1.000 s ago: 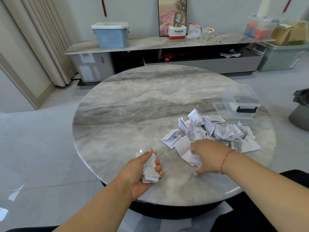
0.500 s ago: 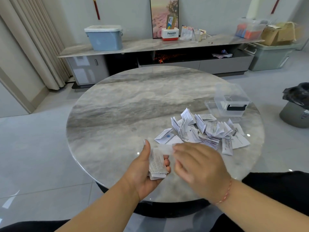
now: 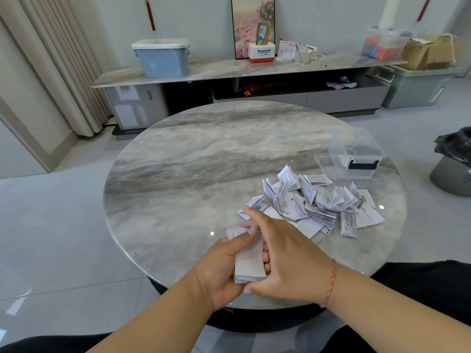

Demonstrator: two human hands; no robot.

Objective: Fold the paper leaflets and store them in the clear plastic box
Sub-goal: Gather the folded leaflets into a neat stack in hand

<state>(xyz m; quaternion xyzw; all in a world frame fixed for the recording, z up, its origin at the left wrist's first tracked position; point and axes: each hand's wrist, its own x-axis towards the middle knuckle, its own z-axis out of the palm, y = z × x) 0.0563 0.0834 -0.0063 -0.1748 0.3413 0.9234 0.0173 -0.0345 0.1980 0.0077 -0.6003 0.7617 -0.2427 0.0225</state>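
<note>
the left hand grips a small stack of folded leaflets upright in its palm, thumb across the top and curled fingers behind, which looks like a way to gather several pieces before one trip to the box. the right hand lies against the stack's outer face with its fingers mostly straight and loosely spread, thumb under the lower edge, seemingly squaring the newest leaflet into the bundle; whether it pinches any paper i cannot tell, as the motion is blurred. the stack is held over the near edge of the round marble desk. the remaining loose leaflets lie heaped just beyond the hands, within easy reach of the right hand. the clear plastic box stands open behind that heap near the desk's right rim, its lid apparently beside it, so stored bundles can drop straight in.
</note>
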